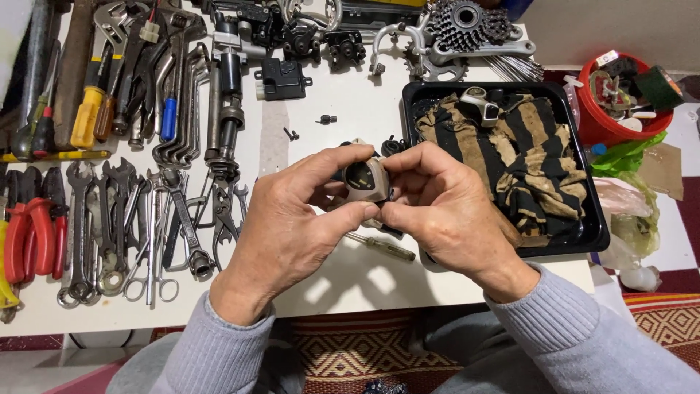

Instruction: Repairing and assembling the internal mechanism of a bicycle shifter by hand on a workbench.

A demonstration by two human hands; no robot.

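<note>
While spanners (109,226) lie alongside, the left hand (281,233) and right hand (445,211) both pinch a small grey part (367,180) (over the white table (350,277)).

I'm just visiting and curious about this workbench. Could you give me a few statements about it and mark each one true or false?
1. Both the left hand and the right hand grip a small beige-grey metal part. True.
2. The black plastic tray holds a striped black-and-tan rag. True.
3. The red round bucket stands left of the wrenches. False: it stands at the far right.
4. The row of steel wrenches lies inside the tray. False: they lie on the white table, left of the hands.
</note>
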